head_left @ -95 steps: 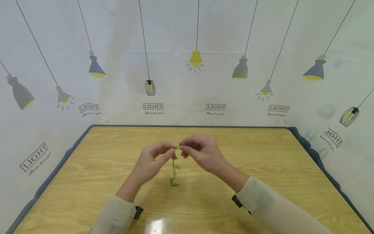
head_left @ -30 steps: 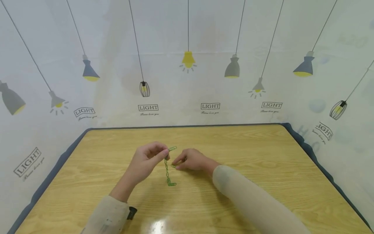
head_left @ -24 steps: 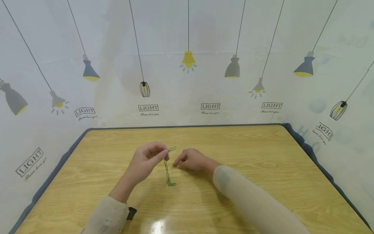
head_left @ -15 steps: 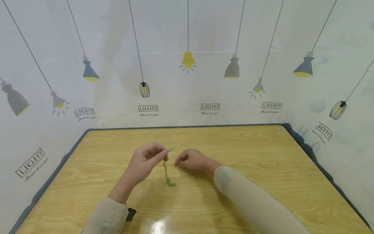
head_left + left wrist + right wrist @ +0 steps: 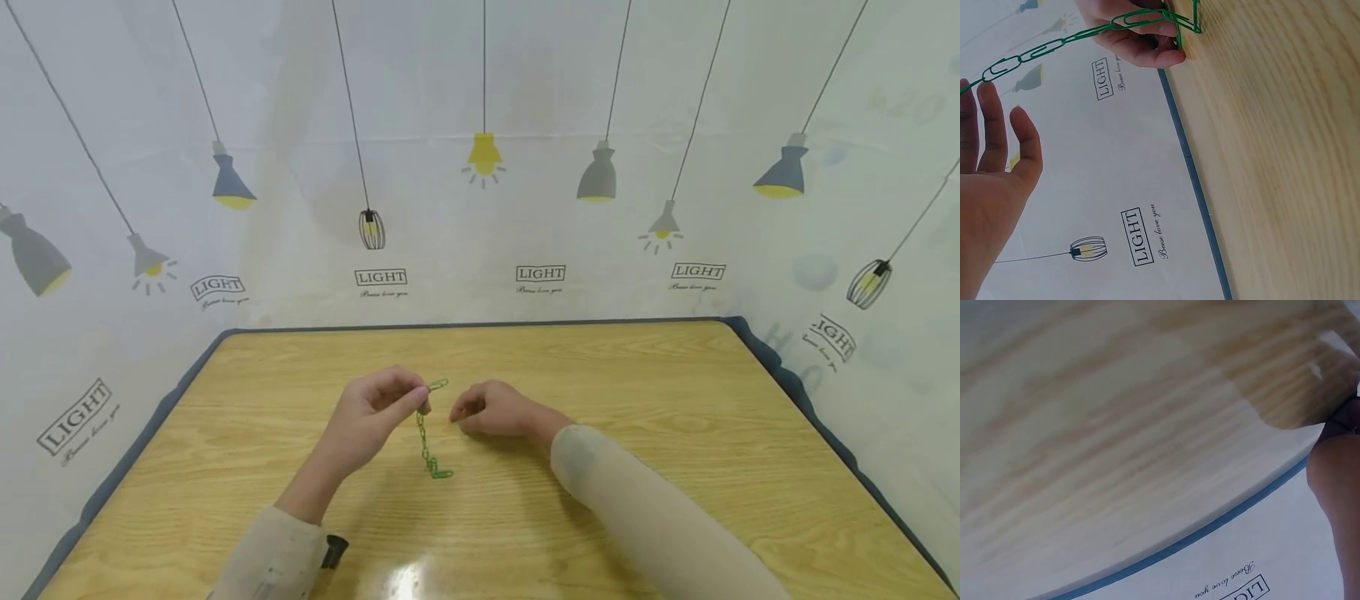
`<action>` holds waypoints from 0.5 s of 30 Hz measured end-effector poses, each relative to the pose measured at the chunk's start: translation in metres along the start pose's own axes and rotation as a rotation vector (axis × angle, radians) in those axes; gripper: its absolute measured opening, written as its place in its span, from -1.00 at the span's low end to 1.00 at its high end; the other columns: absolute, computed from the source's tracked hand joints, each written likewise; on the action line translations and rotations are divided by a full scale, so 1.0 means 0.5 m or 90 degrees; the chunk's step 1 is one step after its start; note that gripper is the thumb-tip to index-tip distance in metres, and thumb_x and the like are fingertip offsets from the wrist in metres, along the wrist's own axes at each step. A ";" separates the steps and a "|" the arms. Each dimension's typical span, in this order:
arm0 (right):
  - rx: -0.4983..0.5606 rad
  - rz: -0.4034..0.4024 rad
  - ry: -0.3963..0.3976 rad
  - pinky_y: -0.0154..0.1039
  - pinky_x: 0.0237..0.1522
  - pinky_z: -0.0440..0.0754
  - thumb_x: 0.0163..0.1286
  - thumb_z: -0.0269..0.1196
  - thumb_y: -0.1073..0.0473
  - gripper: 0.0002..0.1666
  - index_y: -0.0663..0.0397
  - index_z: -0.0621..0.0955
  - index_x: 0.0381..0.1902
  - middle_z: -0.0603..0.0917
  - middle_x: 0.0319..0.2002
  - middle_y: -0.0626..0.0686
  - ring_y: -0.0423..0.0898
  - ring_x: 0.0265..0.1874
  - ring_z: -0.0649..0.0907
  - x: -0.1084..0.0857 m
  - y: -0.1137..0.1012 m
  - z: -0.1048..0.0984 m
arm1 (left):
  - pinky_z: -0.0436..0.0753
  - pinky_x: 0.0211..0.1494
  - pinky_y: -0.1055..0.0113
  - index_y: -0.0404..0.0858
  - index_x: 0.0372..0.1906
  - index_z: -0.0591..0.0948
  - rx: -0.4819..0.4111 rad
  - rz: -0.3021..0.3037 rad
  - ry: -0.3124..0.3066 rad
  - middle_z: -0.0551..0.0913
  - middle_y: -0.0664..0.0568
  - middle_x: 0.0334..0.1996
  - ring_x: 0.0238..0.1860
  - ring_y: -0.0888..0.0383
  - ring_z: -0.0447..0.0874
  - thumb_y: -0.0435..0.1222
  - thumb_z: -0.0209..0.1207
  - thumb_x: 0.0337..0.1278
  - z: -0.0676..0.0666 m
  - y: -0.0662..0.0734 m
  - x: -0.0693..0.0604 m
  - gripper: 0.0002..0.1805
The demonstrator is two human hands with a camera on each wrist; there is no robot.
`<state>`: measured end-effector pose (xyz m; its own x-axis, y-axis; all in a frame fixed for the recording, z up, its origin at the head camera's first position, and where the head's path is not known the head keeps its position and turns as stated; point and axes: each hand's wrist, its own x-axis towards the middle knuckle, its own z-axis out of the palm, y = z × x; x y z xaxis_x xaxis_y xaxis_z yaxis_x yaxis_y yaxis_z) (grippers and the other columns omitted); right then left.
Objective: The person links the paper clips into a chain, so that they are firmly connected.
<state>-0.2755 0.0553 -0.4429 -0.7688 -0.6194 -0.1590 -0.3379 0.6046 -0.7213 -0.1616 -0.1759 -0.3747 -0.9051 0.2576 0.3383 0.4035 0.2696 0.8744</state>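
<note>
A chain of linked green paper clips [image 5: 424, 443] hangs from my left hand [image 5: 367, 421], whose thumb and index finger pinch it near the top. One clip [image 5: 438, 384] of the chain sticks out to the right past those fingertips. At its bottom the chain bends and lies on the wooden table. To the right, my right hand [image 5: 495, 410] is low over the table and pinches a single green paper clip [image 5: 457, 426], mostly hidden by the fingers. In the left wrist view the chain [image 5: 1020, 59] runs past the right hand [image 5: 1138, 45].
The wooden table [image 5: 637, 467] has a dark blue edge [image 5: 480, 324] at the back. Behind it hangs a pale cloth [image 5: 465, 233] printed with lamps and the word LIGHT. The right wrist view shows mostly blurred tabletop [image 5: 1116, 444].
My right hand has come down from the left fingertips to near the table. The small paper clip there has turned between its fingers and is now more hidden. My left hand has shifted slightly left.
</note>
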 end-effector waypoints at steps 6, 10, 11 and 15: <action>-0.012 -0.001 0.002 -0.18 0.03 0.60 0.50 0.33 0.19 -0.87 -0.17 0.76 -0.10 0.70 -0.14 -0.10 -0.14 -0.12 0.59 -0.003 0.004 0.005 | 0.75 0.05 0.33 -0.24 -0.06 0.71 -0.003 -0.001 -0.004 0.76 -0.11 -0.25 -0.17 0.20 0.74 -0.25 0.18 0.60 0.002 0.001 -0.001 -0.84; -0.019 -0.010 0.000 -0.16 0.03 0.61 0.50 0.35 0.19 -0.95 -0.09 0.72 -0.15 0.70 -0.16 -0.10 -0.14 -0.13 0.60 -0.007 0.003 0.005 | 0.75 0.06 0.33 -0.25 -0.06 0.71 -0.005 -0.006 -0.004 0.76 -0.10 -0.25 -0.17 0.20 0.75 -0.25 0.19 0.59 0.003 0.001 -0.001 -0.84; -0.018 -0.010 -0.001 -0.15 0.02 0.61 0.50 0.36 0.19 -0.98 -0.07 0.72 -0.16 0.70 -0.17 -0.09 -0.13 -0.14 0.59 -0.009 0.003 0.004 | 0.75 0.06 0.33 -0.25 -0.06 0.71 -0.006 -0.007 -0.005 0.76 -0.10 -0.25 -0.17 0.20 0.75 -0.25 0.19 0.59 0.004 0.001 0.000 -0.84; -0.017 -0.016 -0.006 -0.17 0.00 0.60 0.50 0.39 0.17 -0.97 -0.06 0.70 -0.19 0.69 -0.20 -0.08 -0.12 -0.17 0.60 -0.011 0.002 -0.001 | 0.75 0.07 0.34 -0.24 -0.07 0.71 -0.006 -0.008 -0.008 0.76 -0.10 -0.25 -0.17 0.20 0.75 -0.25 0.19 0.59 0.004 -0.001 0.000 -0.84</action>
<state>-0.2718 0.0595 -0.4424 -0.7547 -0.6391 -0.1479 -0.3714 0.6022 -0.7067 -0.1614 -0.1740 -0.3758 -0.9081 0.2661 0.3233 0.3913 0.2645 0.8814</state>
